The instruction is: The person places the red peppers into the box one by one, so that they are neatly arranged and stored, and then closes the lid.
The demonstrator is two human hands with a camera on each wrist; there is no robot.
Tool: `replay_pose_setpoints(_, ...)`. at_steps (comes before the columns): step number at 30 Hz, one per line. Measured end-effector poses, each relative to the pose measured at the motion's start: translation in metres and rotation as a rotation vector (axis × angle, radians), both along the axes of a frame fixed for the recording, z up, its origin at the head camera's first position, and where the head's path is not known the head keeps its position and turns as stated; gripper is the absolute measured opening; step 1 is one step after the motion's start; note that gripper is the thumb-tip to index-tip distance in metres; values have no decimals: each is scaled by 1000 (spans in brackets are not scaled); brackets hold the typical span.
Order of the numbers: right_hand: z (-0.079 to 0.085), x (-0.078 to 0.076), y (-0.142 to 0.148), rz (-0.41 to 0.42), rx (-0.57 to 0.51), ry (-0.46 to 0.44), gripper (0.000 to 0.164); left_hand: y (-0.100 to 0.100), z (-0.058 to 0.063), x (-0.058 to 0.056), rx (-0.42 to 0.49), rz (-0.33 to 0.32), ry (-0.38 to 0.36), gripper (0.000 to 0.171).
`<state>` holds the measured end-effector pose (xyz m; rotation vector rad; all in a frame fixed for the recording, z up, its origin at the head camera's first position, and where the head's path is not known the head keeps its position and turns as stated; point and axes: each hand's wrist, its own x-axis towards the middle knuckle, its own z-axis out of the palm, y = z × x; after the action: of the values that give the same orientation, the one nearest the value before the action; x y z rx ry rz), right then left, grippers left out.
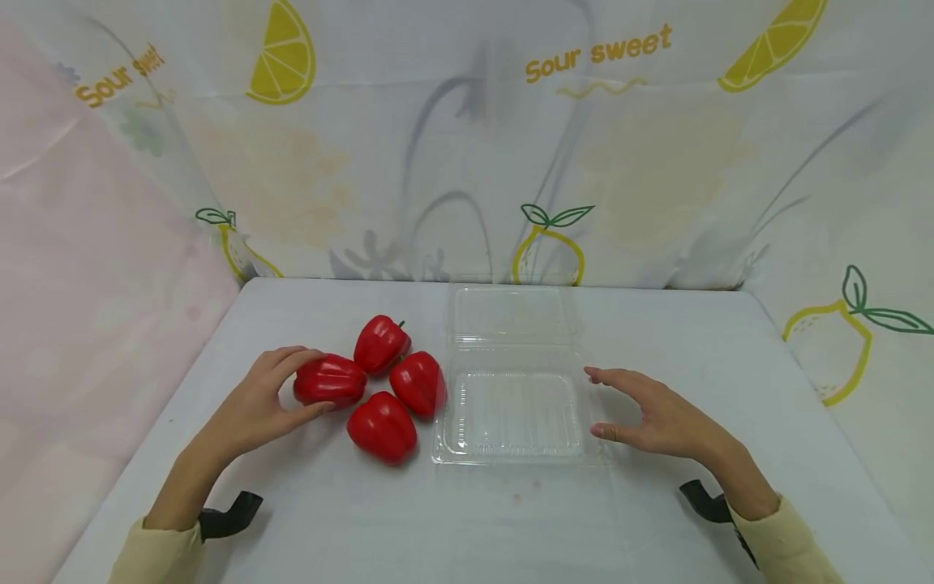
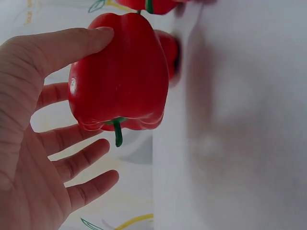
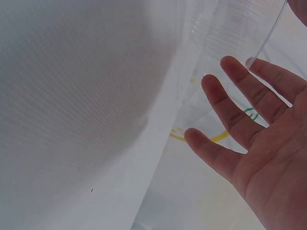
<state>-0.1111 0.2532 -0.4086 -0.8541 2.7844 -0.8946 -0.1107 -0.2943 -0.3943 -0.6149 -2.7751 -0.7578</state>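
Note:
My left hand [image 1: 255, 405] holds a red bell pepper [image 1: 330, 381] between thumb and fingers at the left of the group. In the left wrist view, the thumb lies on the side of this pepper [image 2: 122, 72], its green stem points toward the lower edge, and the other fingers are spread, partly hidden behind it. Beside it are three more red bell peppers: one behind [image 1: 381, 345], one to the right [image 1: 419, 384] and one in front [image 1: 383, 428]. My right hand [image 1: 657, 414] is at the right edge of a clear plastic clamshell box [image 1: 514, 464], its fingers extended and apart.
The box's lid [image 1: 513, 312] lies folded back toward the rear of the white table [image 1: 350, 527]. A lemon-printed cloth [image 1: 452, 146] hangs behind the table. The right pepper touches or overlaps the box's left rim.

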Motion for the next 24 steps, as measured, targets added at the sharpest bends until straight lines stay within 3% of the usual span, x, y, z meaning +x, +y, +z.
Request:
replay_pose_setpoints(10,-1,0,1,0,-3,-2,78,22,19,7,20,8,121,70)
replay_pose_setpoints(24,-1,-2,0,-6,15,-21,79,65,38,12,4,-2,160,71)
